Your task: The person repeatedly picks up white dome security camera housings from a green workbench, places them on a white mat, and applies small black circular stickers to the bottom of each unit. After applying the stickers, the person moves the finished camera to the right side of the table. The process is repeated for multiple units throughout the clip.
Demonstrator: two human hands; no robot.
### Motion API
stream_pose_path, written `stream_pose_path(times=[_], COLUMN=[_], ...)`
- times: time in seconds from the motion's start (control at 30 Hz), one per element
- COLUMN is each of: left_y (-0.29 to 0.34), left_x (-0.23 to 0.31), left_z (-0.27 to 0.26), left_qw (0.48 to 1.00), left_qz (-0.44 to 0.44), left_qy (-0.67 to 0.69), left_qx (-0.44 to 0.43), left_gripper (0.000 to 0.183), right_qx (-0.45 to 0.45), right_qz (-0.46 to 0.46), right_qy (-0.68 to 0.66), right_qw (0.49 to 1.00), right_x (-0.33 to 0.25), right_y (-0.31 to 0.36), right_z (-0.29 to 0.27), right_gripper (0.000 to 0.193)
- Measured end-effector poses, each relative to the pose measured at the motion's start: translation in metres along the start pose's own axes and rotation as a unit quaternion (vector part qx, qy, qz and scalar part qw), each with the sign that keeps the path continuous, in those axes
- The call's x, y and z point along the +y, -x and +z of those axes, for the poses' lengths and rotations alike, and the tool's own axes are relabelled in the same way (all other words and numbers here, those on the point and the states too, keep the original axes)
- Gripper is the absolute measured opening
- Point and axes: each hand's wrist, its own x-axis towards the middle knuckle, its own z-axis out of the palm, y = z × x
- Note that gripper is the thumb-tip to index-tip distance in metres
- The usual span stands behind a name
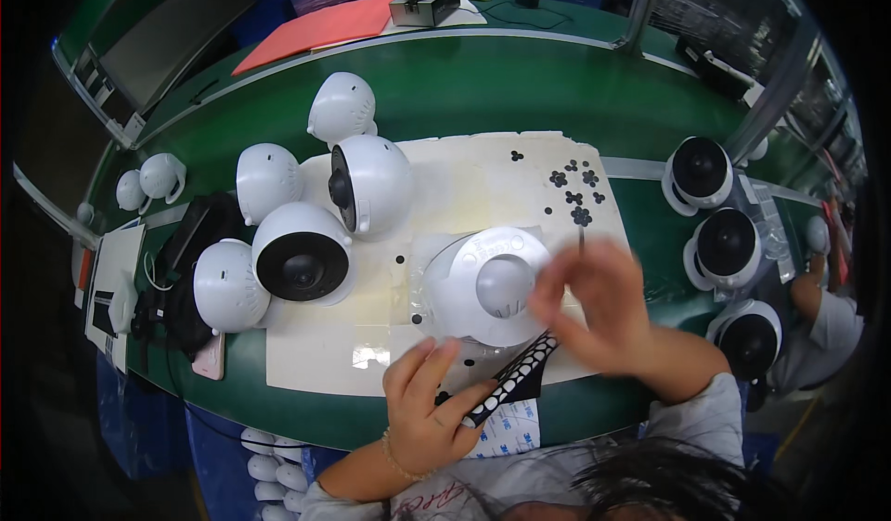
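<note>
My left hand [429, 402], near the table's front edge, grips a dark strip sheet [516, 373] with rows of round white spots. The sheet slants up to the right, beside a white ring-shaped housing base [467, 259] that rests on a clear bag. My right hand [599, 312] hovers over the base's right side and the sheet's upper end, blurred by motion. Its thumb and forefinger curl together in a pinch; anything between them is too small to make out. Beneath the sheet lies a white backing paper [509, 428] with blue print.
White round camera housings [371, 185] stand at left on a cream board [371, 335]; more with black fronts [726, 243] line the right edge. Small black dots [573, 198] lie in clusters at the board's far right. A black bag [190, 266] sits left. At far right another person's arm [809, 294] shows.
</note>
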Motion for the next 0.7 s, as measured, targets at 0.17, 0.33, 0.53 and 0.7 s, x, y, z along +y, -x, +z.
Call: stream_pose_path(times=[0.17,0.33,0.53,0.7], left_y=[0.002,0.008,0.008,0.009], left_x=[-0.008,-0.009,-0.008,-0.009], left_z=[-0.001,-0.003,-0.006,-0.006], left_qw=[0.995,0.994,0.992,0.991], left_qz=[0.022,0.013,0.001,-0.001], left_qy=[0.033,0.010,0.015,0.030], left_qx=[-0.089,-0.107,-0.129,-0.130], left_gripper=[0.026,0.025,0.024,0.025], right_qx=[0.078,0.043,0.026,0.018], right_qz=[0.126,0.109,0.074,0.009], right_qy=[-0.180,-0.164,-0.099,0.123], right_qw=[0.972,0.979,0.992,0.992], right_x=[0.008,0.009,0.013,0.005], right_y=[-0.036,-0.030,-0.026,-0.022], right_z=[-0.004,-0.007,-0.008,-0.005], right_gripper=[0.062,0.064,0.066,0.059])
